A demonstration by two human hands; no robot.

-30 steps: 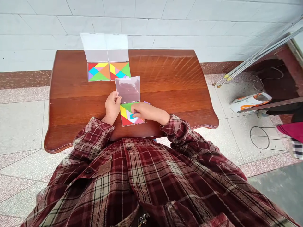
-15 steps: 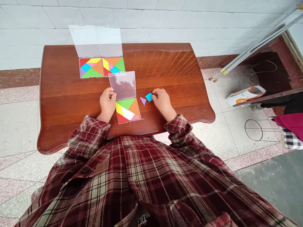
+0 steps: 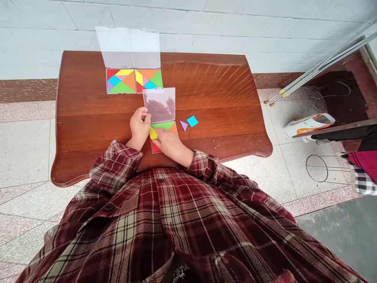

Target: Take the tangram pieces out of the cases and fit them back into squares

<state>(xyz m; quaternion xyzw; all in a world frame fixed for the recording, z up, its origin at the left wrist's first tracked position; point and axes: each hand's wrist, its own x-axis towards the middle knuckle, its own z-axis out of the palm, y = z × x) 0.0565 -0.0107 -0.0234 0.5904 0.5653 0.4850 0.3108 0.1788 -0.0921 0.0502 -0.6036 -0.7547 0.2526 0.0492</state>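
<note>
My left hand [image 3: 140, 126] is closed on the left edge of the clear lid [image 3: 160, 104], which stands open behind a tangram case. My right hand [image 3: 171, 143] reaches over the case's tray, thumb and fingertips at the yellow tangram piece [image 3: 153, 133] and covering much of the inside. Around that hand show a green piece [image 3: 165, 125], a bit of orange and a red piece [image 3: 154, 147]. A purple triangle [image 3: 183, 125] and a blue square [image 3: 192, 121] lie loose on the wood to the right of the case.
Two filled tangram cases [image 3: 120, 81] with raised clear lids [image 3: 129, 49] stand side by side at the back left of the brown table [image 3: 218, 98], near the tiled wall. On the floor to the right are crutch-like metal poles [image 3: 294, 84], a white-orange bag [image 3: 308, 125] and a wire ring [image 3: 316, 168].
My right hand has let go of the blue square, leaving it beside the purple triangle, and has moved left onto the tray. The left hand keeps the lid. The whole view has shifted slightly.
</note>
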